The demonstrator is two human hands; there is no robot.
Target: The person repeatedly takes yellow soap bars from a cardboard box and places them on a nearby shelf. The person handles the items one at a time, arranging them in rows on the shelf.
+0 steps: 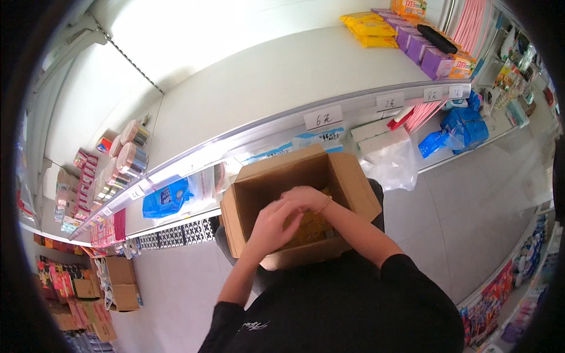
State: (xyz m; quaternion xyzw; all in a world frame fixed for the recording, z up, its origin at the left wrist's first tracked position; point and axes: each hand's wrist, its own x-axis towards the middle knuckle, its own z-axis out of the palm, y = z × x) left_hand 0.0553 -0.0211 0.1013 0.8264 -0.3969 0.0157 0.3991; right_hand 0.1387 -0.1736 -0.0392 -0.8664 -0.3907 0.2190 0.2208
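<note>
An open cardboard box (247,183) rests in my lap, its flaps folded outward. Low inside it lie yellow packages (312,228), partly covered by my arms. My left hand (275,222) is over the box opening, thumb apart from the fingers, with nothing visible in it. Its fingertips meet my right hand (303,197), which crosses above the box with a thin bracelet at the wrist. The fingers of my right hand overlap the left ones, so whether they grip anything is hidden.
Ahead runs a white shelf (253,82) with yellow packs (371,29) and purple boxes (435,62) at its right end. Round containers (132,159) stand at left. Below are blue packages (168,199) and a white plastic bag (394,162). Cardboard boxes (122,282) sit on the floor.
</note>
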